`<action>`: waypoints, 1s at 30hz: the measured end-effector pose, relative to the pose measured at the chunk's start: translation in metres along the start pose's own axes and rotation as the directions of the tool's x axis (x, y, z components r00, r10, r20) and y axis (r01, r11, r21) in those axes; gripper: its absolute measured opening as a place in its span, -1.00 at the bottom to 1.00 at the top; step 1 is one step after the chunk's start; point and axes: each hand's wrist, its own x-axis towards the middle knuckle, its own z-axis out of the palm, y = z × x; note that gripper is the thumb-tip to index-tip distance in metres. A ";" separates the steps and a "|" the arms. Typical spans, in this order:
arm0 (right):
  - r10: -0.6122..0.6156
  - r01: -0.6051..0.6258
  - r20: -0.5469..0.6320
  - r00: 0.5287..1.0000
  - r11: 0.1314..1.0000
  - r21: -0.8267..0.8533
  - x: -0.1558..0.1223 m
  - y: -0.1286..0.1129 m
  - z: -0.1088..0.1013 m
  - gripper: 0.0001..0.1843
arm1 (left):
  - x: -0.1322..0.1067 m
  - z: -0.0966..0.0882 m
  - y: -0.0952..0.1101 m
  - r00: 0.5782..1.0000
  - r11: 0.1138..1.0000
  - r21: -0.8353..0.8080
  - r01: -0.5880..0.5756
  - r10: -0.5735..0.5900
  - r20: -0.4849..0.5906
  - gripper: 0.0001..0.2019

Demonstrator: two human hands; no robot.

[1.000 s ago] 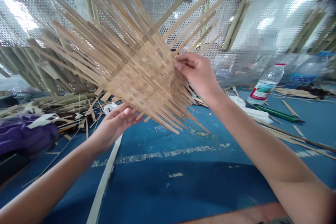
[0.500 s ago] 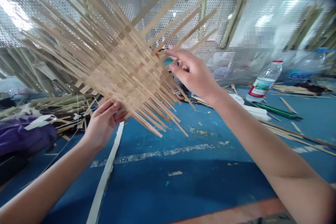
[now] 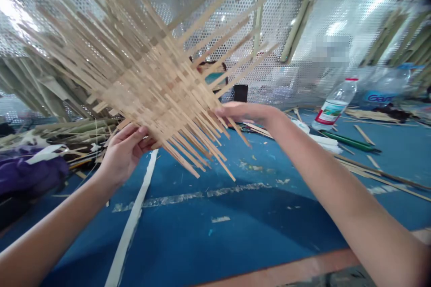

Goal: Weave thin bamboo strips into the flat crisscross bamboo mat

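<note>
A partly woven mat of flat bamboo strips (image 3: 161, 89) is held up, tilted, above the table, its loose strip ends fanning out on all sides. My left hand (image 3: 126, 148) pinches its lower left edge between thumb and fingers. At the right edge, my right hand (image 3: 247, 112) has its fingertips on the mat among the strip ends, wrist bent. Part of its fingers is hidden behind the strips.
On the blue table (image 3: 202, 246) a plastic bottle (image 3: 332, 107) with a red cap stands at right, near a green tool (image 3: 350, 141) and loose strips (image 3: 384, 175). Purple cloth (image 3: 32, 166) and a bamboo pile lie left. A dark phone-like object (image 3: 240, 93) stands behind.
My right hand has moved down along the mat's right edge, from the upper strips to the lower ones. My left hand keeps its pinch; the mat has shifted slightly left.
</note>
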 end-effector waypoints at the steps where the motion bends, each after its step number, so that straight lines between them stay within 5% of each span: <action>1: 0.033 -0.038 0.109 0.993 0.998 0.052 0.000 0.004 0.003 -0.46 | -0.001 0.000 -0.001 1.000 1.000 0.024 -0.012 0.012 0.019 -0.80; 5: 0.058 -0.202 0.357 0.932 0.903 0.378 0.004 0.016 0.025 -0.52 | -0.003 0.001 0.002 0.996 0.994 0.097 -0.044 0.037 0.081 -0.83; 8: 0.081 -0.242 0.320 0.944 0.829 0.504 0.009 0.016 0.037 -0.59 | -0.002 0.003 0.010 0.995 0.996 0.074 -0.056 0.050 0.088 -0.89; 10: 0.119 -0.247 0.258 0.959 0.797 0.551 0.009 0.014 0.042 -0.63 | 0.000 0.002 0.012 0.991 0.998 0.041 -0.038 0.033 0.126 -0.66; 15: 0.231 -0.306 0.203 0.952 0.667 0.679 0.010 0.015 0.057 -0.63 | -0.002 -0.004 -0.003 0.954 0.986 0.092 0.141 -0.160 0.254 -0.47; 21: 0.128 -0.280 0.256 0.958 0.602 0.748 0.011 0.005 0.088 -0.60 | -0.018 0.006 -0.015 0.939 0.943 0.088 0.321 -0.329 0.102 -0.49; 25: 0.088 -0.250 0.249 0.964 0.607 0.754 0.011 0.001 0.098 -0.59 | -0.021 0.014 -0.019 0.957 0.955 0.061 0.291 -0.291 -0.009 -0.68; 30: 0.122 -0.368 0.373 0.920 0.596 0.714 0.012 0.014 0.099 -0.46 | -0.017 0.011 -0.019 0.958 0.953 0.110 0.281 -0.286 0.027 -0.72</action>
